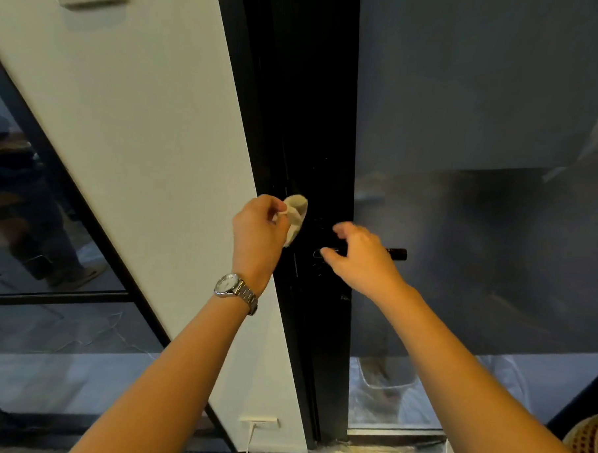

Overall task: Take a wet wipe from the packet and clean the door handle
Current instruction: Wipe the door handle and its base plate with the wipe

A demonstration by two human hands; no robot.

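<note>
A crumpled pale wet wipe (296, 214) hangs from my left hand (257, 236), pinched between thumb and fingers beside the black door frame (309, 124). The black lever door handle (396, 254) sticks out to the right from the frame. My right hand (358, 256) hovers over the handle's inner end with fingers curled and apart; I cannot tell if it touches the handle. No wipe packet is in view. A metal watch (235, 288) sits on my left wrist.
A white wall panel (140, 133) stands left of the frame, with a socket (259, 421) low down. Frosted glass (482, 165) fills the door at right. Dark glass (33, 232) at left reflects a person's legs. A woven basket (589, 441) is at bottom right.
</note>
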